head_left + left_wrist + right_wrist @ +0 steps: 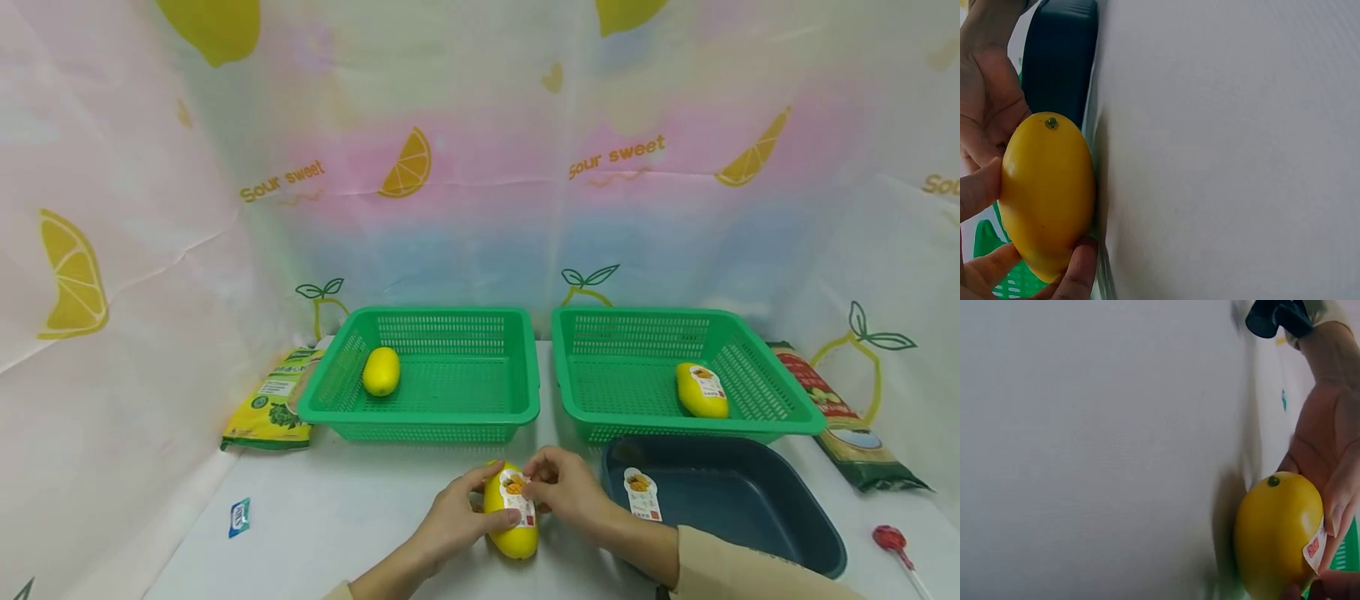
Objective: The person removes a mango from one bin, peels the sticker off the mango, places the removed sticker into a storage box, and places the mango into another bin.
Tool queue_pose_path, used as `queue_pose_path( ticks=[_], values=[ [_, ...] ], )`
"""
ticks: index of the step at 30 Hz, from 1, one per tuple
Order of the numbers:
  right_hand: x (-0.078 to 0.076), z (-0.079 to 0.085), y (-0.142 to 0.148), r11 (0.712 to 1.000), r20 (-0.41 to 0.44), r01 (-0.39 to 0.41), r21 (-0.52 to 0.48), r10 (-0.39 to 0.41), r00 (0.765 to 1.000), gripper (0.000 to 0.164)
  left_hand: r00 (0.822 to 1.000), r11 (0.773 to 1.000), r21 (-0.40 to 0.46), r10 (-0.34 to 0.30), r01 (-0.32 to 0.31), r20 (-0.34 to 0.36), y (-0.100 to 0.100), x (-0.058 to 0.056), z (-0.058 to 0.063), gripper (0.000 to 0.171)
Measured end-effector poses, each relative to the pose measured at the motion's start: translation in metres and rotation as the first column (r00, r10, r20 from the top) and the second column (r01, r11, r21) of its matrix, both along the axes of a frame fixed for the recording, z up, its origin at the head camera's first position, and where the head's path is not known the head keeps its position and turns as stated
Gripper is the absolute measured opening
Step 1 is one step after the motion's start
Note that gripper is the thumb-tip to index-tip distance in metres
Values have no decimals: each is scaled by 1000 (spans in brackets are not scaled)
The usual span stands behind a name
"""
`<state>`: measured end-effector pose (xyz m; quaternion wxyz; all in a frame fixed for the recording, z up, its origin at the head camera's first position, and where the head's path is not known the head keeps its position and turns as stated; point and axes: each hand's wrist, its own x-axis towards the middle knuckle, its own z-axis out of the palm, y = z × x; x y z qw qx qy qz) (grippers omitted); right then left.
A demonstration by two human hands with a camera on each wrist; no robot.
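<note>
My left hand (459, 515) holds a yellow mango (517, 543) just above or on the table in front of the baskets, thumb on the near side and fingers round the far side. A white sticker (514, 498) with a fruit picture lies along the mango's upper face. At the sticker's upper right edge, my right hand (566, 492) pinches with curled thumb and fingers. The left wrist view shows the mango (1050, 187) with its green stem end and no sticker on that side. In the right wrist view the sticker's edge (1314, 547) stands slightly off the skin.
The left green basket (431, 417) contains one plain mango (382, 372); the right green basket (686, 425) contains a stickered mango (697, 390). A dark blue tray (738, 508) has a loose sticker (642, 494) on its left rim. Food bags (273, 404), a lollipop (889, 537) and a small packet (239, 517) lie around.
</note>
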<state>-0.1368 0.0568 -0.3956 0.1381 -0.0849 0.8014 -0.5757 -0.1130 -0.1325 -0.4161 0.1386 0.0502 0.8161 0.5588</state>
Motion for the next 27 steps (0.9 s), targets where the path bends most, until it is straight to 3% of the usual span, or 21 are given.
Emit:
queue_pose_path(
  ticks=[7, 14, 27],
  values=[
    [2, 7, 3, 987, 56, -18, -159, 27, 998, 10, 998, 998, -34, -61, 60, -21, -3, 0, 2, 75],
    [3, 9, 3, 995, 18, -43, -86, 45, 999, 10, 994, 989, -100, -112, 110, -13, -3, -1, 6, 85],
    [2, 6, 2, 999, 12, -34, -29, 34, 999, 10, 992, 980, -167, -115, 106, -50, 0, 2, 8, 93]
  ],
)
